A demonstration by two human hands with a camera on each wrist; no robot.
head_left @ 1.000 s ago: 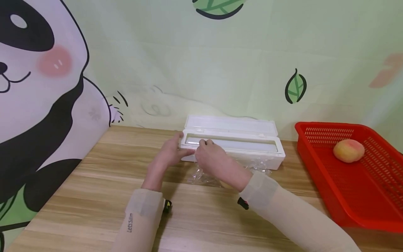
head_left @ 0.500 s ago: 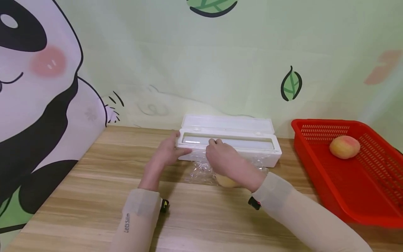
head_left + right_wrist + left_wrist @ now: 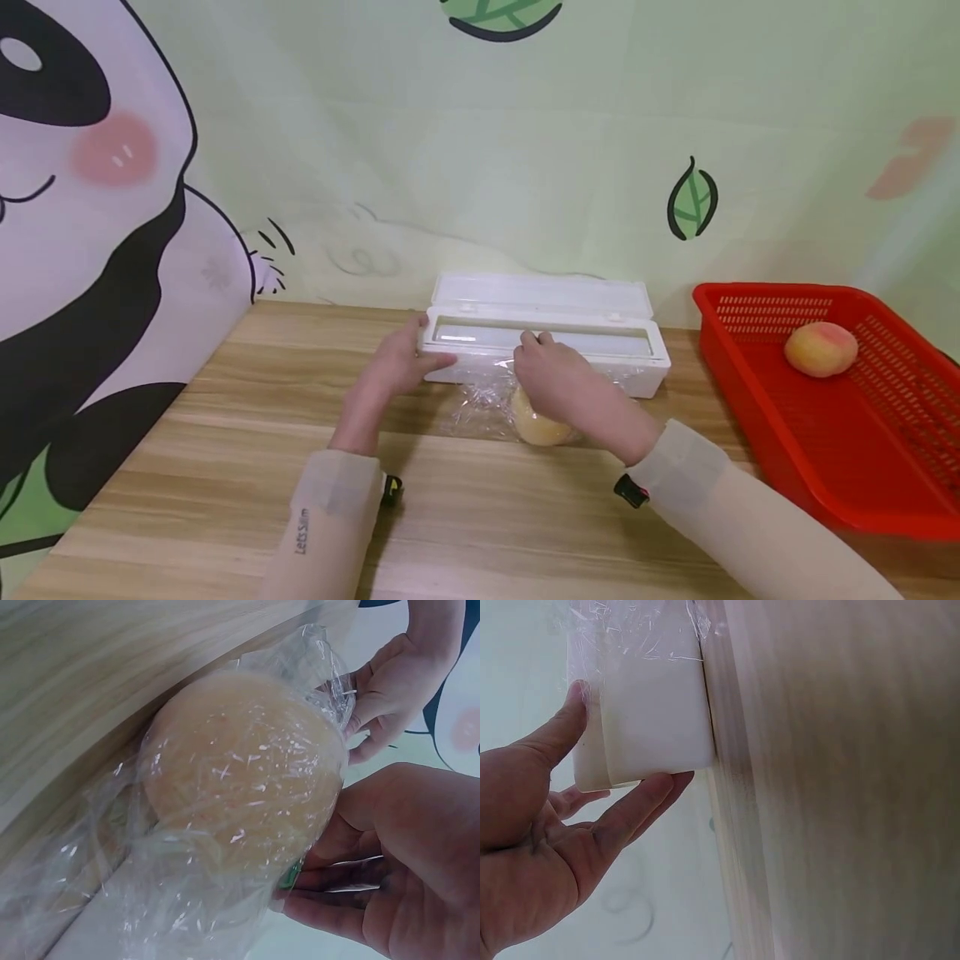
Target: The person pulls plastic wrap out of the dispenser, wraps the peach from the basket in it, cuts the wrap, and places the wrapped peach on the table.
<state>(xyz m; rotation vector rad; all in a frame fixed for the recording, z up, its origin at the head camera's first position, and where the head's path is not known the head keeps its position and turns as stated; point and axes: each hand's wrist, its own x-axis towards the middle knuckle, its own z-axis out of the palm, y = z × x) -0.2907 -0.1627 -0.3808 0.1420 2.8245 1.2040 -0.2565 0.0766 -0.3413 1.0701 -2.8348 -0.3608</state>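
Note:
A white cling film dispenser (image 3: 630, 382) sits on the table with its lid (image 3: 540, 293) raised. My left hand (image 3: 397, 358) holds its left end, thumb on the top front edge and fingers against the end face. My right hand (image 3: 558, 379) is at the middle of the front edge, thumb and fingers pinching a small green slide cutter (image 3: 291, 874), mostly hidden by the fingers. Clear cling film (image 3: 480, 408) hangs from the front edge and covers a pale yellow peach (image 3: 536, 421) on the table just below my right hand.
A red plastic basket (image 3: 780, 458) stands at the right, holding another peach (image 3: 821, 350). Behind the wooden table (image 3: 480, 517) hangs a pale green panda-print backdrop (image 3: 525, 167), close behind the raised lid.
My right hand has slid rightward along the dispenser's front edge, uncovering more of the wrapped peach. My left hand stays on the left end. The head view has shifted slightly.

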